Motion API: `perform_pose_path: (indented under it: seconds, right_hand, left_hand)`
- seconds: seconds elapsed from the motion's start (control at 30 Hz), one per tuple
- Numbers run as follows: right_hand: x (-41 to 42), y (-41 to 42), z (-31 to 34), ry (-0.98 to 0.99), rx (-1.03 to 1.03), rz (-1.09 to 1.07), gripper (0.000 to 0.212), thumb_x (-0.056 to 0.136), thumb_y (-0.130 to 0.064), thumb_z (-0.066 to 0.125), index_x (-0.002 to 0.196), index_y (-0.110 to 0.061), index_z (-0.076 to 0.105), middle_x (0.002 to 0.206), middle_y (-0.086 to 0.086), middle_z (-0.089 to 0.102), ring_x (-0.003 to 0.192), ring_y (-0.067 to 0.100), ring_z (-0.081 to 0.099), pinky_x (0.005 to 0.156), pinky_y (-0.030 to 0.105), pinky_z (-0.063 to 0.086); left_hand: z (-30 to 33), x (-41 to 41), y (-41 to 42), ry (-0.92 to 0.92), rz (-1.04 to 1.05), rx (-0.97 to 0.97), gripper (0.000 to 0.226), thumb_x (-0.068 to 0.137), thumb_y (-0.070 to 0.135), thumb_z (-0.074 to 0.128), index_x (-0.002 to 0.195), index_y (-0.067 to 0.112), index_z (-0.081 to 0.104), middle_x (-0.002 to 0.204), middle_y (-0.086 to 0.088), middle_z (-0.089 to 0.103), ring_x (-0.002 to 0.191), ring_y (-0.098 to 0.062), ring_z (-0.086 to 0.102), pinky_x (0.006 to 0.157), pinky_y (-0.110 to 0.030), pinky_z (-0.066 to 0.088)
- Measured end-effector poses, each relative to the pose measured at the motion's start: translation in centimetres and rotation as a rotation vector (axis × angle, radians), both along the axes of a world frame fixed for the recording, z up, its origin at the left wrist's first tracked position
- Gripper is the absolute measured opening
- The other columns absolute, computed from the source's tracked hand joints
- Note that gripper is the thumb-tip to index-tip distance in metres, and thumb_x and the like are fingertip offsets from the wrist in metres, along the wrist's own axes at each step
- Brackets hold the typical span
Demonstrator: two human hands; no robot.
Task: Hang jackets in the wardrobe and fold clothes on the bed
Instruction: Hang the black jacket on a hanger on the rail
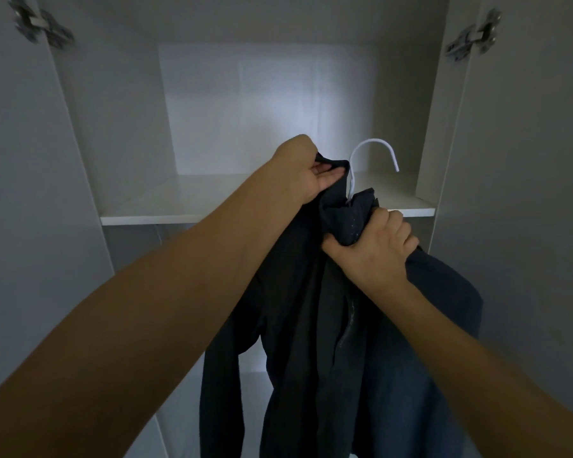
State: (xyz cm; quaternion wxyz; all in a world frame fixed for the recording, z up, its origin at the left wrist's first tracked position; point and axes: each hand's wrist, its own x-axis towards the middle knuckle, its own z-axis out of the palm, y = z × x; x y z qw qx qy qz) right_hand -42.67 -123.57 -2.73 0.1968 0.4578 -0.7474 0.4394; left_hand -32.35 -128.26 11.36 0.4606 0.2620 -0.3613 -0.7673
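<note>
1. The left hand (306, 170) pinches the collar of a dark jacket (311, 309), fingers curled round the cloth.
2. The right hand (376, 246) grips bunched fabric at the neck, just below a white hanger hook (374, 148).
3. The jacket hangs from both hands, in front of the open wardrobe's white shelf (186, 206).
4. Metal hinges (473, 36) sit on both doors.
</note>
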Motion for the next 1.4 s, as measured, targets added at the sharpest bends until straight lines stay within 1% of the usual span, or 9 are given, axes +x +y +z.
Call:
perform_pose_path:
  seconds: [0.23,0.4,0.47,0.6,0.67,0.8,1.03,1.23,1.4]
  right_hand:
    - [-1.8,-0.4,1.6,-0.132,0.034,0.247,0.024,0.084,-0.046,0.051,0.085,-0.022,0.055,0.079,-0.002,0.060,0.078,0.025,0.058,0.071,0.035,0.040]
    - [-2.3,-1.1,3.0,-0.207,0.063,0.252,0.024,0.083,-0.046,0.053,0.073,-0.024,0.051,0.071,-0.006,0.055,0.068,0.020,0.054,0.059,0.030,0.033]
    - [-2.3,-1.3,3.5,-0.261,0.049,0.246,0.025,0.083,-0.045,0.053,0.076,-0.021,0.055,0.072,-0.004,0.056,0.067,0.019,0.055,0.057,0.029,0.033]
    - [-1.8,-1.3,4.0,-0.301,0.013,0.233,0.028,0.084,-0.045,0.053,0.080,-0.017,0.056,0.073,-0.002,0.056,0.069,0.022,0.055,0.058,0.030,0.032]
    - [-1.7,-0.8,4.1,-0.296,0.000,0.232,0.030,0.084,-0.046,0.053,0.084,-0.016,0.058,0.076,0.000,0.058,0.071,0.023,0.055,0.060,0.030,0.034]
    - [-2.2,0.6,4.2,-0.270,-0.055,0.222,0.030,0.084,-0.044,0.052,0.090,-0.015,0.058,0.080,0.002,0.060,0.073,0.023,0.057,0.060,0.031,0.038]
    - [-5.2,3.0,0.5,-0.211,0.036,0.105,0.048,0.090,-0.043,0.057,0.115,-0.005,0.040,0.110,0.016,0.057,0.093,0.037,0.059,0.069,0.036,0.038]
    - [-5.9,4.9,-1.5,-0.059,-0.223,0.045,0.070,0.080,-0.037,0.075,0.122,-0.001,0.034,0.124,0.023,0.034,0.072,0.022,0.041,0.059,0.039,0.049]
    - [-5.4,6.5,-2.6,0.175,-0.067,0.255,0.074,0.081,0.002,0.056,0.136,-0.044,0.039,0.124,0.001,0.022,0.069,0.023,0.045,0.063,0.033,0.049]
  left_hand:
    - [0.2,1.6,-0.9,-0.131,-0.083,-0.112,0.009,0.097,0.001,0.045,0.099,-0.006,0.051,0.101,-0.023,0.057,0.093,-0.034,0.063,0.077,-0.039,0.057]
    - [-9.1,3.4,-0.9,-0.480,0.362,-0.753,0.008,0.092,0.030,0.050,0.092,0.022,0.051,0.087,-0.002,0.061,0.067,-0.011,0.060,0.059,-0.030,0.053]
    - [-16.9,3.6,0.6,-0.648,0.341,-0.906,0.032,0.080,0.050,0.058,0.099,0.026,0.047,0.087,0.004,0.057,0.075,-0.009,0.056,0.071,-0.030,0.051]
    - [-29.6,3.4,2.4,-1.146,-0.024,-0.695,0.118,0.047,0.087,0.067,0.142,0.036,0.020,0.136,0.011,0.029,0.129,-0.012,0.031,0.110,-0.038,0.034]
    - [-32.8,2.9,2.0,-1.259,-0.007,-0.640,0.111,0.053,0.081,0.068,0.143,0.030,0.025,0.135,0.006,0.031,0.127,-0.017,0.032,0.108,-0.043,0.036]
    - [-33.9,2.3,0.2,-0.989,0.162,-0.415,0.035,0.094,0.029,0.059,0.126,0.016,0.056,0.121,-0.007,0.062,0.114,-0.027,0.059,0.093,-0.028,0.045]
    - [-29.5,6.6,-2.9,-0.804,0.582,-0.351,0.029,0.090,-0.004,0.045,0.117,0.008,0.046,0.099,-0.007,0.060,0.088,-0.023,0.057,0.078,-0.029,0.042]
    - [-21.2,8.5,-3.3,-0.991,0.738,-1.300,0.039,0.085,-0.007,0.057,0.123,0.005,0.060,0.109,-0.008,0.064,0.095,-0.022,0.060,0.083,-0.031,0.048]
    - [-15.1,8.2,-2.2,-1.204,0.599,-1.894,0.048,0.067,-0.009,0.071,0.114,-0.002,0.066,0.095,-0.018,0.064,0.077,-0.034,0.063,0.055,-0.040,0.052]
